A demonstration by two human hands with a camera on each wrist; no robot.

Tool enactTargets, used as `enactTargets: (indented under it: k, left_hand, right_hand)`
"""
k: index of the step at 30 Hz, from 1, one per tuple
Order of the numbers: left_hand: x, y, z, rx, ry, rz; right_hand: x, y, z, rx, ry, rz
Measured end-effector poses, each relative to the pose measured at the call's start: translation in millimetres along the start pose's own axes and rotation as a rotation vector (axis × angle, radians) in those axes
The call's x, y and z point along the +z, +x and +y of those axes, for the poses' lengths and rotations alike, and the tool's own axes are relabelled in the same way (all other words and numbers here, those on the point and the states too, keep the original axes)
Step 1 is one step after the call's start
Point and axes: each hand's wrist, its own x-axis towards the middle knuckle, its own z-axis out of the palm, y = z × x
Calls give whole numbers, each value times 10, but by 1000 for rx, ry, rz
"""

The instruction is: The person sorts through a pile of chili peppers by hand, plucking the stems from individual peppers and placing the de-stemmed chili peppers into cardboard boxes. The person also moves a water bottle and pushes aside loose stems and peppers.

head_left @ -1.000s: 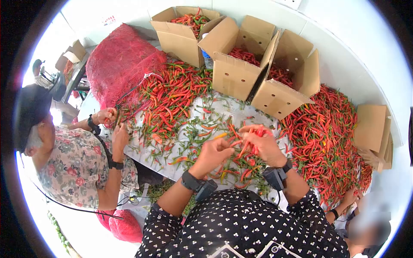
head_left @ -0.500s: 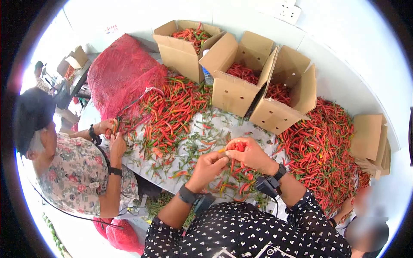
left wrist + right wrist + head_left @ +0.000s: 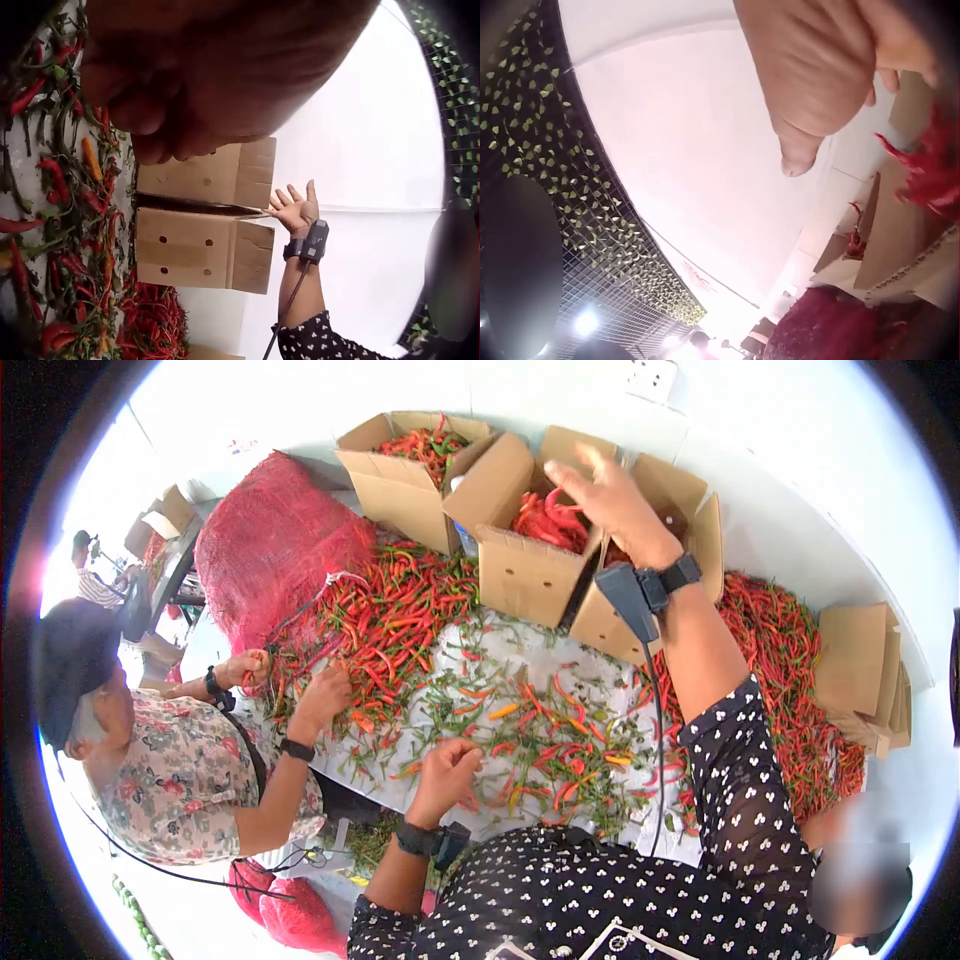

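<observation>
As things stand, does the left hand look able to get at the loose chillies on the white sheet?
Probably yes: the left hand is close to the loose chillies, with no box between. Its fingers are curled, so they would likely need to open first.

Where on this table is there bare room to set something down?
Mainly the white sheet before the middle carton, right of the heap by the red mesh bag, though stems lie around it. A smaller patch shows left of the left hand. Crowded: that heap, the right-hand heap and the loose chilies between.
</observation>
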Motion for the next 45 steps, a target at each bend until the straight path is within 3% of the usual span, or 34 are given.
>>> enactTargets:
  k: [3, 6, 7, 10, 11, 12, 14, 15, 17, 18, 21, 23, 27, 29, 31, 32, 33, 35, 39, 43, 45]
  left_hand:
    - [-26, -38, -157, -1, 9, -7]
    - [54, -114, -3, 33, 155, -15]
    - [94, -128, 5, 24, 161, -35]
    - [236, -133, -25, 43, 263, -157]
    - [307, -116, -61, 45, 269, -164]
    - [383, -97, -86, 81, 327, -212]
    - [580, -80, 36, 228, 547, -259]
    - [677, -55, 65, 231, 557, -263]
    - [891, 34, 71, 482, 640, -303]
    - [1001, 76, 52, 486, 648, -327]
    - [1254, 142, 28, 649, 745, -322]
    - [1308, 129, 20, 590, 766, -365]
    - [1371, 164, -64, 518, 780, -279]
    - [1436, 202, -76, 479, 783, -227]
    - [1596, 254, 14, 585, 725, -203]
    - [1679, 284, 37, 603, 784, -239]
    - [1768, 297, 25, 600, 785, -242]
    - [1919, 317, -42, 643, 916, -272]
    - [1955, 342, -54, 580, 1054, -297]
    - [1825, 307, -118, 595, 978, -216]
    - [1744, 246, -99, 412, 759, -201]
  right_hand:
    - [-142, -288, 118, -157, 165, 150]
    - [-387, -1040, 136, -3, 321, 39]
    - [-393, -1295, 361, -92, 211, 78]
    - [-419, -2233, 637, 272, 228, -123]
    - [-389, -2528, 781, 174, 66, -77]
    - [-370, -2775, 847, 257, 27, -113]
    - [-272, -3182, 1087, 198, -140, -179]
    - [-196, -3296, 1188, 200, -134, -170]
    - [-75, -3451, 1362, 237, -210, -194]
    - [-10, -3496, 1418, 235, -207, -186]
    - [157, -3503, 1440, 99, -399, -161]
    - [197, -3487, 1402, 154, -467, -257]
    - [97, -3572, 1432, 168, -103, -186]
    - [17, -3613, 1515, 266, 57, -173]
    - [-79, -3675, 1607, 645, 398, -130]
    - [-104, -3722, 1682, 687, 606, -105]
    - [-157, -3729, 1699, 690, 608, -105]
    - [-251, -3741, 1696, 875, 924, -29]
    - [-266, -3802, 1711, 971, 1174, 23]
    - [-143, -3834, 1692, 921, 1256, 19]
    - [-128, -3804, 1634, 935, 1359, -55]
